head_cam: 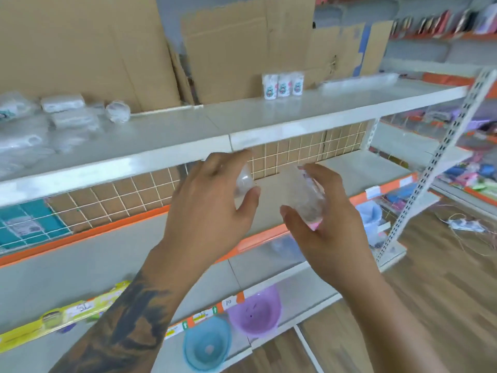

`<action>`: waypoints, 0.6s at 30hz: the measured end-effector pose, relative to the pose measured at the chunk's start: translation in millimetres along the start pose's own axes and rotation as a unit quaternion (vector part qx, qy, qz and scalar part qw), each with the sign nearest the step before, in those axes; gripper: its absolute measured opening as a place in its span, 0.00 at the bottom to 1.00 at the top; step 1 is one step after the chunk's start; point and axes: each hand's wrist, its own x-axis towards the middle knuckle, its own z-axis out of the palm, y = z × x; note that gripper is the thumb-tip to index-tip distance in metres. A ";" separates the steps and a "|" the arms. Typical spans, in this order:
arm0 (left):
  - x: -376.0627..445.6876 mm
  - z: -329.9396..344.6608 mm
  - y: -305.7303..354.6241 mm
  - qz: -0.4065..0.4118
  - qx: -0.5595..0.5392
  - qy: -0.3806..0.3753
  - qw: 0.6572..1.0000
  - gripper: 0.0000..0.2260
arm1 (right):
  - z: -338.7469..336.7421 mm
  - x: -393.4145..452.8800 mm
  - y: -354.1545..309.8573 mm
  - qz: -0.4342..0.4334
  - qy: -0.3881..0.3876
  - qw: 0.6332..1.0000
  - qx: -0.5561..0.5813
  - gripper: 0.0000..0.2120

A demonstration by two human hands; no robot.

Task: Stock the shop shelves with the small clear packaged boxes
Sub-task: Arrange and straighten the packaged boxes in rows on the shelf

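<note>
My left hand [212, 203] holds a small clear rounded package [244, 181] between thumb and fingers, just below the front edge of the white upper shelf [188, 135]. My right hand [328, 219] grips a clear packaged box [305, 195] with a pink bottom corner. Both hands hover in front of the second shelf. On the upper shelf three small white printed boxes [283, 86] stand in a row near the back. At its left lie several clear packages [64, 114] and a clear ball-shaped pack [117, 111].
Flattened cardboard [107, 49] leans behind the upper shelf. A wire grid [295, 152] backs the second shelf. Lower shelves carry a purple bowl [255, 310], a blue bowl [207, 345] and a yellow pack [61, 319]. A white slotted upright [430, 168] stands at right, beside wooden floor.
</note>
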 end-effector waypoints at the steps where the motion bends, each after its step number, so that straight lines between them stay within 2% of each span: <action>1: -3.1 8.3 15.5 -0.007 -0.012 -0.008 1.000 0.25 | -18.6 -7.9 8.6 0.017 0.013 1.000 0.011 0.29; 4: -9.6 33.3 58.1 -0.027 -0.034 -0.028 0.999 0.27 | -67.8 -25.7 37.9 0.042 0.052 0.998 0.014 0.28; 9: -21.0 73.8 119.4 -0.045 -0.052 -0.061 0.996 0.25 | -125.7 -51.6 79.6 0.054 0.093 0.994 0.017 0.25; 18: -13.1 131.1 175.9 -0.043 -0.055 -0.119 0.990 0.25 | -168.0 -52.3 147.0 0.129 0.122 0.983 0.043 0.26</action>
